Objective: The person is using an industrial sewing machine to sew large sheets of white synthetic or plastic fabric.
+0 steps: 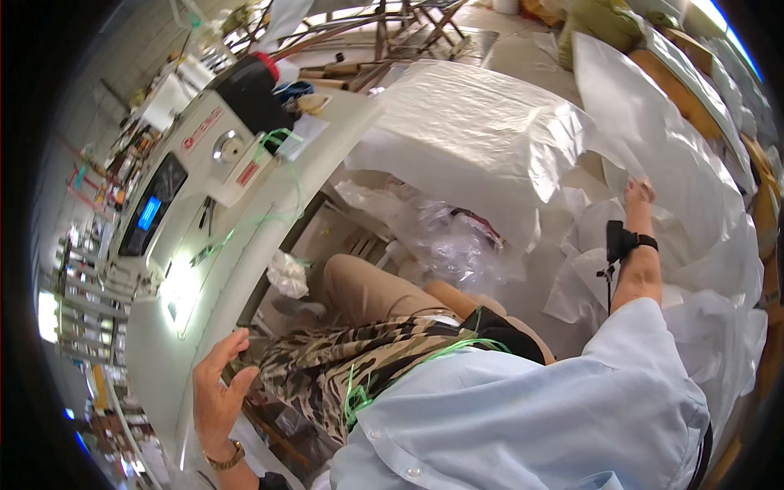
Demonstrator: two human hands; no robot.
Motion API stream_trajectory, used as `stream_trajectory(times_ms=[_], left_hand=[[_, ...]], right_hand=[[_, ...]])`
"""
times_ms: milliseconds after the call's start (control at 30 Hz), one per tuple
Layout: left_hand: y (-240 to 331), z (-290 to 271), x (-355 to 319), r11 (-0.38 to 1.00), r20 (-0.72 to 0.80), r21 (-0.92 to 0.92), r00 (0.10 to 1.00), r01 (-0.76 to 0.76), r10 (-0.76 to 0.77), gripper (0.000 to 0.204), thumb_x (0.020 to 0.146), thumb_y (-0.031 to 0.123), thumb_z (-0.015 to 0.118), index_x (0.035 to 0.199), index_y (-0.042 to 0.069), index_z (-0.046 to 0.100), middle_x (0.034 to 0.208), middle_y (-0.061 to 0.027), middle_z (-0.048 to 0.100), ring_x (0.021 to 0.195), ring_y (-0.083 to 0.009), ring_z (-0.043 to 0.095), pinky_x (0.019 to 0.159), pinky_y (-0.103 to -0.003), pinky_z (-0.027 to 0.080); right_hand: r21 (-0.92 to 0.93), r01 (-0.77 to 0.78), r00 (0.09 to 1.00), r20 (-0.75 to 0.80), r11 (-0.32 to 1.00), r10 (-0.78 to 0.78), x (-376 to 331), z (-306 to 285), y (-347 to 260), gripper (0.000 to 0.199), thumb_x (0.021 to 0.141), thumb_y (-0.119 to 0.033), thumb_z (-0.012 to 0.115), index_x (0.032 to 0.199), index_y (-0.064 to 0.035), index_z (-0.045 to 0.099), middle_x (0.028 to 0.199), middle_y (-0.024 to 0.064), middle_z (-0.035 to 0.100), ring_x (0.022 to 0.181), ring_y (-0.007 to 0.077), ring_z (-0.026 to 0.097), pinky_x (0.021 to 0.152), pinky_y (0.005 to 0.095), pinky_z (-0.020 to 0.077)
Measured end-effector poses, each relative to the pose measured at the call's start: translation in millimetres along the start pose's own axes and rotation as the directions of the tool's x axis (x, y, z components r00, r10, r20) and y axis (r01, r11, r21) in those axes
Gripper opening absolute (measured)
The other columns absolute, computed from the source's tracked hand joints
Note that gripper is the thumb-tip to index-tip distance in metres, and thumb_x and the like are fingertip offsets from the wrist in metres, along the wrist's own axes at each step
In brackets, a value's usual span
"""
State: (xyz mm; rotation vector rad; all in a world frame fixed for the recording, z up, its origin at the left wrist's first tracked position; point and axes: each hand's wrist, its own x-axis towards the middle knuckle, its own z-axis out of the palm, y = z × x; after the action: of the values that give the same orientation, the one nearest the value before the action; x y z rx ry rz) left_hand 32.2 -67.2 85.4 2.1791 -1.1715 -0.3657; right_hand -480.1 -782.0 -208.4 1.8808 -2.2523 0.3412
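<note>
My right hand (641, 193) is stretched out to the far right, its fingers closed on a white woven plastic sheet (682, 143). The sheet hangs in loose folds around that forearm and runs down the right side. Empty and held up, my left hand (219, 392) has its thumb and fingers apart. It is beside the near edge of a pale sewing table (233, 282). On that table stands a white sewing machine (192, 155) with a small lit screen, and its lamp shines on the needle area. Green thread (237, 233) trails across the tabletop.
A stack covered with shiny white sheeting (474, 114) stands ahead of my knees. Below it lies crumpled clear plastic (445, 245). Several filled sacks (600, 33) line the far right. Green strands (465, 349) lie over the camouflage cloth on my lap.
</note>
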Motion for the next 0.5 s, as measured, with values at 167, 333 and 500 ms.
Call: stream_trajectory(times_ms=[167, 333, 500], left_hand=[[-45.6, 17.8, -28.4, 0.992, -0.039, 0.006, 0.992, 0.124, -0.124, 0.05, 0.083, 0.016, 0.073, 0.125, -0.005, 0.057, 0.12, -0.0171, 0.065, 0.108, -0.0266, 0.065, 0.091, -0.035, 0.049], [-106.6, 63.8, -76.8, 0.968, -0.12, -0.077, 0.962, 0.239, -0.247, 0.046, 0.085, 0.019, 0.072, 0.125, -0.001, 0.059, 0.117, -0.0173, 0.067, 0.106, -0.0234, 0.066, 0.088, -0.034, 0.051], [-169.7, 117.7, -133.7, 0.923, -0.194, -0.056, 0.903, 0.381, -0.384, 0.049, 0.085, 0.03, 0.07, 0.122, -0.001, 0.06, 0.109, -0.0201, 0.068, 0.102, -0.0319, 0.066, 0.084, -0.039, 0.052]], right_hand=[[0.954, -0.29, 0.897, 0.242, -0.079, -0.369, -100.1, -115.1, -240.8, 0.035, 0.099, -0.029, 0.051, 0.124, -0.0046, 0.056, 0.108, 0.0128, 0.071, 0.088, 0.0183, 0.069, 0.072, 0.0284, 0.0508], [0.964, 0.202, 0.306, -0.231, -0.175, -0.923, -263.3, -231.1, -376.2, 0.03, 0.099, -0.02, 0.054, 0.119, 0.0008, 0.06, 0.103, 0.013, 0.07, 0.087, 0.0202, 0.068, 0.078, 0.0318, 0.0527], [0.642, 0.521, -0.324, -0.461, -0.562, -0.826, -429.0, -302.6, -427.3, 0.023, 0.093, -0.011, 0.057, 0.113, -0.0014, 0.062, 0.098, 0.0133, 0.068, 0.091, 0.0286, 0.064, 0.085, 0.0376, 0.0486]])
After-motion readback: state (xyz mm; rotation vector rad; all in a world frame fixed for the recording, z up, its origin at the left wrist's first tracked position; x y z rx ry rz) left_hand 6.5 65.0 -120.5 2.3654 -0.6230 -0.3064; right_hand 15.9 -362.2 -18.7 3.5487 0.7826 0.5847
